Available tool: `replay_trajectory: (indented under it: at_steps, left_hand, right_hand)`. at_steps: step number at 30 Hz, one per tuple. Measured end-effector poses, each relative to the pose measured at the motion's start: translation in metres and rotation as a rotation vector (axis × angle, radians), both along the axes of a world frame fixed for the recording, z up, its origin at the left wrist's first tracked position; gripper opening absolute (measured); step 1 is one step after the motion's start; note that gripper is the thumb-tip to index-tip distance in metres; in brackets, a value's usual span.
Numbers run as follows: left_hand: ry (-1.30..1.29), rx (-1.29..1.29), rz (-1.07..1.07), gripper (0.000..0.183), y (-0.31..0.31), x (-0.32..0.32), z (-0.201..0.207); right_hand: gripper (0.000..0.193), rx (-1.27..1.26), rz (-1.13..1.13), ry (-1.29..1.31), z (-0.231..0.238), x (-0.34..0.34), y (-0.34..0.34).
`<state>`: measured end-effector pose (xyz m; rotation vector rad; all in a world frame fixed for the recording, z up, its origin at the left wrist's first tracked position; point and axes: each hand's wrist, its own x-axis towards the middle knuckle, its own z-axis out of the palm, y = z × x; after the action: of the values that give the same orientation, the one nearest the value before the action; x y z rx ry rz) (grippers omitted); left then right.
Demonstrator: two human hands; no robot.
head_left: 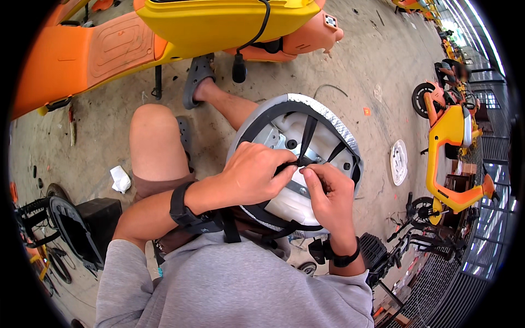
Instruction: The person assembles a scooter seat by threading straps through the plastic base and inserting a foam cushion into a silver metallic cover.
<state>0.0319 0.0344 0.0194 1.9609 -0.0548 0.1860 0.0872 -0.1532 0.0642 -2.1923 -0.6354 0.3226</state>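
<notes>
An upturned seat rests on my lap, its white underside facing up with metal brackets and black rubber feet. A silvery cover with a black edge band wraps round its rim. Black straps cross the underside from the rim and come together near the middle. There my left hand pinches a black strap between thumb and fingers. Close beside it, my right hand is closed with thumb and forefinger at the same strap junction. Whether they hold a knot or a buckle is hidden by the fingers.
A yellow and orange scooter stands just ahead, a cable hanging from it. Another yellow scooter is at the right, with a person beyond. A white oval part and crumpled paper lie on the floor. A black bin-like part stands left.
</notes>
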Motion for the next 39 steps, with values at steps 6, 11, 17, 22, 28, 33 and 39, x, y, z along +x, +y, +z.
replay_trajectory:
  at_steps: [6, 11, 17, 22, 28, 33, 39]
  left_hand:
    - [-0.009, 0.014, 0.002, 0.020, 0.000, -0.001, -0.001]
    - [0.001, 0.026, -0.007, 0.020, 0.000, -0.001, -0.001]
    - [-0.065, 0.124, -0.011, 0.018, 0.000, -0.001, -0.009]
    - [-0.094, 0.142, -0.035, 0.014, 0.001, -0.001, -0.008]
    - [-0.165, 0.108, -0.055, 0.012, 0.003, -0.002, -0.016]
    - [-0.239, 0.126, -0.068, 0.012, 0.006, -0.002, -0.021]
    - [-0.249, 0.167, -0.068, 0.008, -0.001, 0.000, -0.018]
  right_hand:
    - [0.009, -0.027, 0.034, -0.099, 0.002, -0.002, 0.004]
    - [0.007, -0.012, 0.086, -0.264, -0.004, -0.002, 0.004]
    - [0.006, -0.110, 0.249, -0.299, 0.000, 0.010, 0.004]
    - [0.007, -0.075, 0.300, -0.027, 0.003, 0.022, 0.001]
    - [0.017, 0.117, 0.272, 0.535, -0.001, 0.030, -0.005]
    - [0.028, 0.559, 0.261, 1.155, -0.019, 0.038, -0.020]
    - [0.030, 1.015, -0.002, 1.573, -0.045, 0.022, -0.017]
